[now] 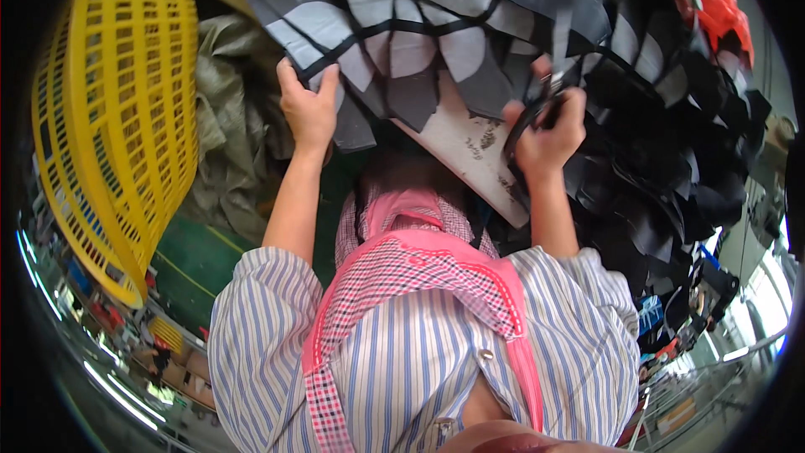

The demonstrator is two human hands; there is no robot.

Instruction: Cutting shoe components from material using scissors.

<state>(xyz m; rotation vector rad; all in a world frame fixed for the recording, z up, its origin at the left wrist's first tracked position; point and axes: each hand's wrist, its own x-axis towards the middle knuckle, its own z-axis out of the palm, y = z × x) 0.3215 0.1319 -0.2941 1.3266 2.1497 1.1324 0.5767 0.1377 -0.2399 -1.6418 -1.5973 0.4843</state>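
Grey and black cut pieces (411, 50), joined in a row along a dark strip, spread over the table in front of me. My left hand (309, 109) pinches the strip's left end between thumb and fingers. On the right, my right hand (549, 138) is closed round the dark handles of a pair of scissors (556, 82). Their blurred metal blades point away from me, up against the pieces. Whether the blades touch the strip cannot be made out.
A pale, stained board (461, 138) shows beneath the pieces. Heaped black pieces (646, 168) lie at the right, with a red plastic bag (713, 0) behind. To the left stand a tall yellow slatted basket (126, 101) and a crumpled olive sack (235, 117). The floor (189, 260) is green.
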